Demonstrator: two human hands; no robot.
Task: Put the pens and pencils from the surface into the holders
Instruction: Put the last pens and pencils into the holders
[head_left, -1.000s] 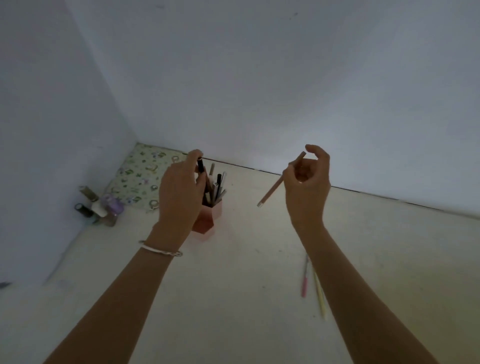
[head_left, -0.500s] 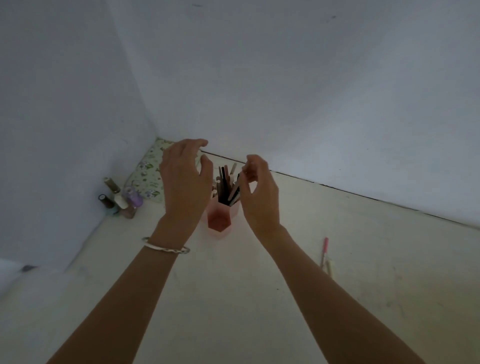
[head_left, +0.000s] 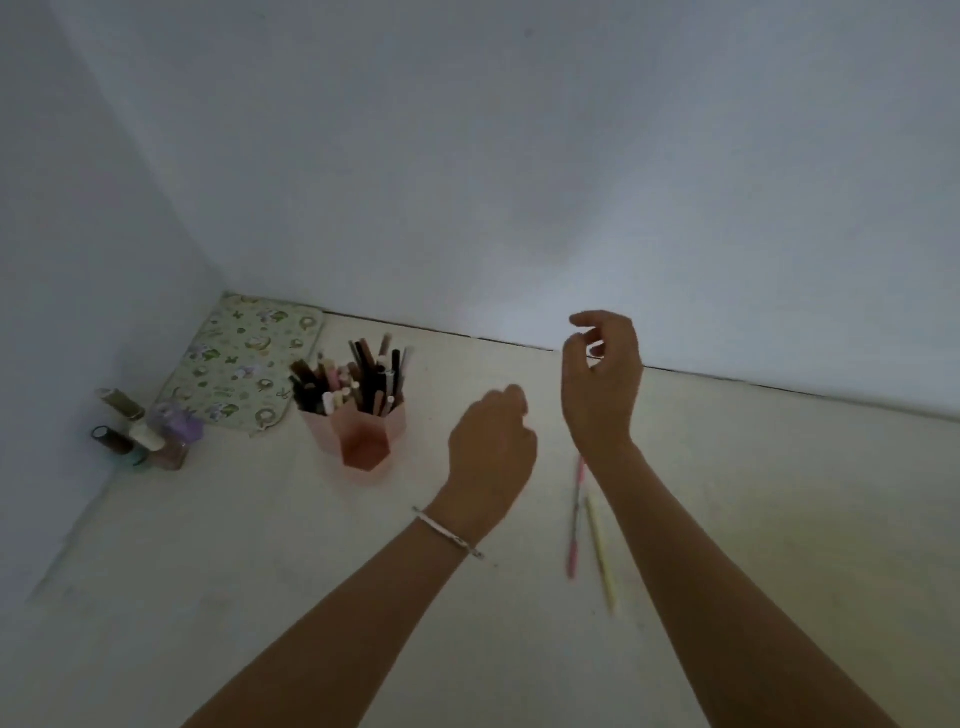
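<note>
1. The tabletop (head_left: 260, 597) carries everything.
2. The pink holder (head_left: 363, 441) stands crowded with pens.
3. Left hand (head_left: 491, 452) loosely curled, right hand (head_left: 602, 384) half-open; both fingers empty.
4. Pink pen (head_left: 574, 519) and yellow pencil (head_left: 600, 556) lie beside the right forearm: probably light, stiff, smooth; pinch mid-shaft.

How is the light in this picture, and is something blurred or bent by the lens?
Head view: dim, with a pale bright patch on the wall; the wall edges curve from the wide lens; the pink pen and yellow pen look soft, and the left hand is slightly blurred.
</note>
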